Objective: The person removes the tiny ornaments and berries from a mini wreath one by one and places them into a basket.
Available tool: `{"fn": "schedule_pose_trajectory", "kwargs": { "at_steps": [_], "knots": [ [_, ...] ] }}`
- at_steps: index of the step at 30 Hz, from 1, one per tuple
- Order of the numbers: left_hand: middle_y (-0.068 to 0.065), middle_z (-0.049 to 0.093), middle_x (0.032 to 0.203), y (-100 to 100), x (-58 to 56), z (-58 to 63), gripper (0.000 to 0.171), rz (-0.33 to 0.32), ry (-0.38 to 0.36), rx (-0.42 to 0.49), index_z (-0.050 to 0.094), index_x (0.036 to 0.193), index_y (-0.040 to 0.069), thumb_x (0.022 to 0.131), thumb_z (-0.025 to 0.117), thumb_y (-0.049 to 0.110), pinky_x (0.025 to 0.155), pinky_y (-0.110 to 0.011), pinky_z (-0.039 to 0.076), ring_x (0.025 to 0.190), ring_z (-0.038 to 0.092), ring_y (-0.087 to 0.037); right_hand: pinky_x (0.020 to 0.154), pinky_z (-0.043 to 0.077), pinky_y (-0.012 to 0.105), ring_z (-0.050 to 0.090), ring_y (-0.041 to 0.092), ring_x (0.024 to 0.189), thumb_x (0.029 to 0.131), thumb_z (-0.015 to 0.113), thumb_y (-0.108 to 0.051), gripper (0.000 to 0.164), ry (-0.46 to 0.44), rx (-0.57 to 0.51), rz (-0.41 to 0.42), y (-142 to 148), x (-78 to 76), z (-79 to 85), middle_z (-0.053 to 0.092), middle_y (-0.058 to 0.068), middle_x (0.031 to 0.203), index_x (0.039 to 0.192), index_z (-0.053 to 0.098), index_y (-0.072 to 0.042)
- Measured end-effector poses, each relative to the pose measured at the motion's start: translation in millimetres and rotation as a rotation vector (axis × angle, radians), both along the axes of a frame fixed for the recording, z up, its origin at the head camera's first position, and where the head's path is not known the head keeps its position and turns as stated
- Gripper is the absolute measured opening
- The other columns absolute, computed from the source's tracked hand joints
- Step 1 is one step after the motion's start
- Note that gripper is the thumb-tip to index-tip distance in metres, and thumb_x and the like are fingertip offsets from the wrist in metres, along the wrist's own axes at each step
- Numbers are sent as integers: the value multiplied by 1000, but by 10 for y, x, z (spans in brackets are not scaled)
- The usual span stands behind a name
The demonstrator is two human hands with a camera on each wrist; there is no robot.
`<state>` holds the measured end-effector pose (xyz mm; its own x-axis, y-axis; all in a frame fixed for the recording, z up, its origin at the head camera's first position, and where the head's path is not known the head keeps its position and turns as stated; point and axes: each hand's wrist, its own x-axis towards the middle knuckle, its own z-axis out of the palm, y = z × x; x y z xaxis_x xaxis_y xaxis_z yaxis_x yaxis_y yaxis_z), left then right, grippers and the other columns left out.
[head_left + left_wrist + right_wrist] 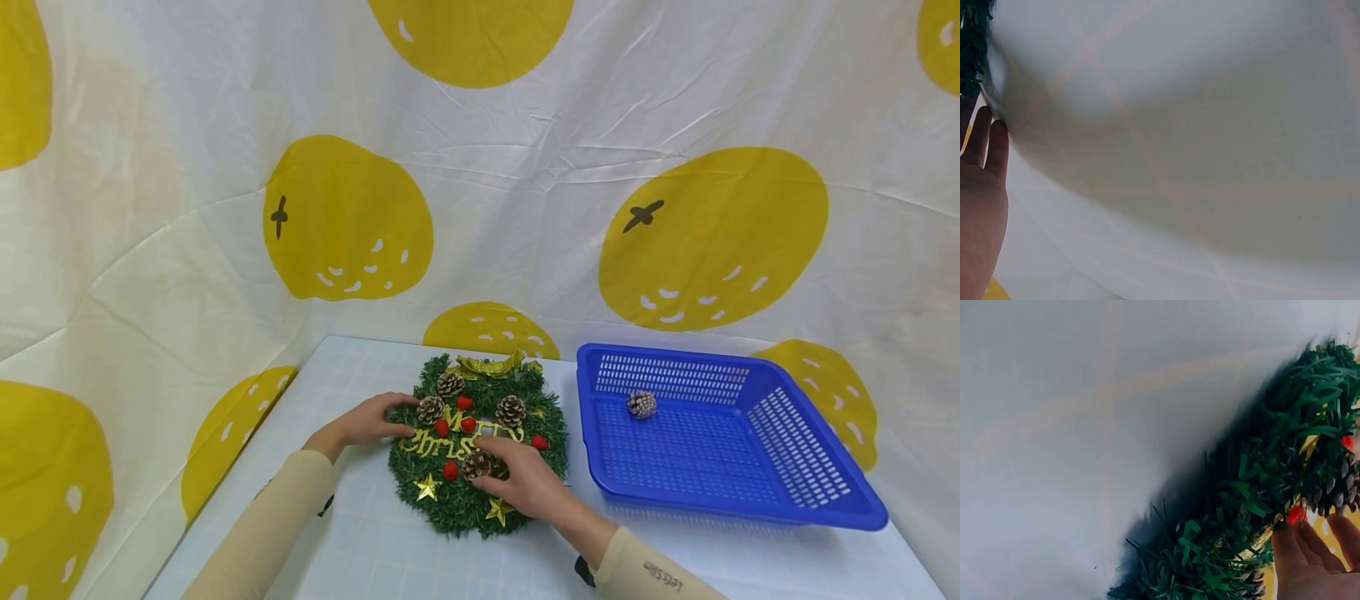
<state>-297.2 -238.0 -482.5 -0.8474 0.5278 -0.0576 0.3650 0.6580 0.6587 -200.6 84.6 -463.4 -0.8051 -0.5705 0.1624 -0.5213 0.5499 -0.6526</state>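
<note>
A green Christmas wreath (555,421) with gold "Merry Christmas" lettering lies on the table, in the middle of the head view. Several pine cones, red berries, two gold stars (427,487) and a gold bow (487,367) decorate it. My left hand (372,418) rests at the wreath's left edge, fingers fairly straight; in the left wrist view only part of that hand shows beside the greenery. On the lower part of the wreath, my right hand (528,481) pinches a pine cone (475,467) between thumb and fingers. The right wrist view shows this pine cone (1337,487) by the fingertips.
To the right of the wreath stands a blue plastic basket (720,508) with perforated walls; one loose pine cone (641,404) lies inside it. A pale checked cloth covers the table (360,533). Behind hangs a white curtain (510,225) printed with yellow fruit.
</note>
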Motion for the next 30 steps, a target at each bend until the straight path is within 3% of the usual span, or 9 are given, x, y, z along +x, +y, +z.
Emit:
{"fn": "schedule_pose_trajectory", "kwargs": {
  "at_steps": [8,16,30],
  "knots": [
    [-19,46,144,-5,4,-3,59,-8,3,2,51,141,8,91,70,34,107,-59,33,135,38,-41,103,43,48,49,28,130,91,71,-30,56,-18,19,-10,-11,16,-38,52,8,143,141,54,-10],
    [-19,46,144,-3,15,7,59,-10,14,-7,51,141,7,91,70,33,108,-59,32,135,38,-41,101,46,46,52,25,128,92,70,-27,53,28,25,9,-29,34,-72,55,5,141,140,55,-11],
    [-18,46,144,-9,-2,-3,61,-13,13,-8,51,141,8,91,70,37,107,-59,34,134,39,-40,97,49,44,56,24,122,92,69,-30,49,8,10,-37,-80,37,-79,59,4,135,137,58,-13]
  ]
}}
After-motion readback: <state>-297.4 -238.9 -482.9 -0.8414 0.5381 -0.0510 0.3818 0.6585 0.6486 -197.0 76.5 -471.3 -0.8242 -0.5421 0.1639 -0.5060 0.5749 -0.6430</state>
